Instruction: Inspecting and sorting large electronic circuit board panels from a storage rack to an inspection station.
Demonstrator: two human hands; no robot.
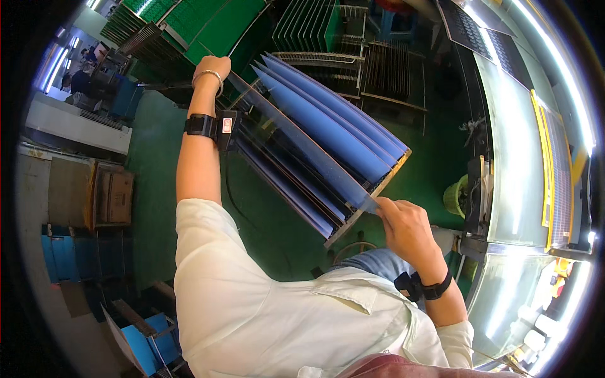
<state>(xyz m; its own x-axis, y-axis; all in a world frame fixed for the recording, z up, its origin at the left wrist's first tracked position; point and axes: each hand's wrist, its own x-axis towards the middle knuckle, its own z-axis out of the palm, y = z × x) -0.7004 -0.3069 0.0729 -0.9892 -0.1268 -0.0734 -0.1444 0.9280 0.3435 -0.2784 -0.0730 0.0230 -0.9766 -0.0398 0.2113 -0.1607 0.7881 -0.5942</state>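
A thin, see-through bluish panel [307,142] stretches slantwise between my two hands, on edge over a slotted rack [396,169]. My left hand [212,65], far out with the arm straight, is closed at the panel's far end; its fingertips are partly hidden. Nearer to me, my right hand [406,230] pinches the near corner between thumb and fingers. Several blue panels [331,120] stand on edge in the rack to the right of the held one. More blue panels [293,186] stand to its left. I cannot tell whether the held panel's lower edge touches the rack.
Green panels [214,28] fill racks at the far left, and another green stack [309,25] stands behind. A lit glass-topped table [517,170] runs along the right, with a green basket [455,196] beside it. Blue boards [60,257] lean at the left.
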